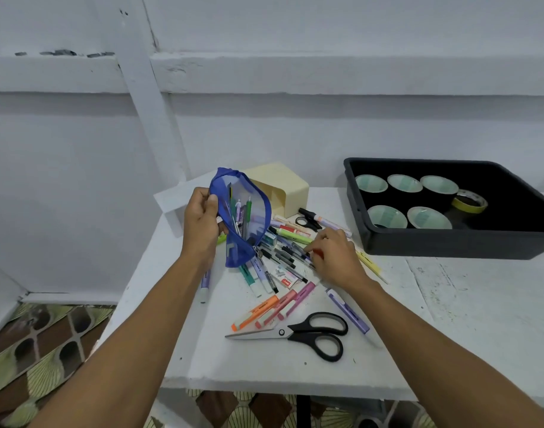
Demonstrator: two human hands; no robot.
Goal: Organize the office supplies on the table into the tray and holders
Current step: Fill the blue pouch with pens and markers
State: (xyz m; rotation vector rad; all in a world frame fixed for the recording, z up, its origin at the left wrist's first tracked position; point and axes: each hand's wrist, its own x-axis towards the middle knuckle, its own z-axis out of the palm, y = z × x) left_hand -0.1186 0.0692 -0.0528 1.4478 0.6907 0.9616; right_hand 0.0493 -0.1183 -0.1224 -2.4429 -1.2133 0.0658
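Left hand (202,225) grips the upper edge of a blue mesh pouch (244,211), fingers and thumb curled round the fabric. It holds the pouch tilted above the table with the zip end pointing down at the heap, and several pens show through the mesh. Right hand (337,257) reaches palm-down into the pile of pens (283,257), fingers bent onto them. The fingertips are mostly hidden, so I cannot tell whether it pinches a pen or only touches one.

By my reading the job is barely begun. The black tray (449,244) at the right holds only tape rolls (388,216), with a small yellow roll (469,203) among them. A cream holder (287,188) just behind the pouch looks unfilled, though its openings are partly hidden. Everything else lies loose:
- highlighters (266,307) in orange and pink
- large black-handled scissors (310,333) nearest the person
- small scissors (307,223) near the holder
- a purple pen (347,310)
- a staple box (287,281)

All of these, and the pouch's contents, remain to be sorted.

The table (465,319) is painted white, scuffed and flecked. Behind it stands a pale wall (264,125) with ledges and a slanted beam. A patterned floor (42,350) shows at the lower left.
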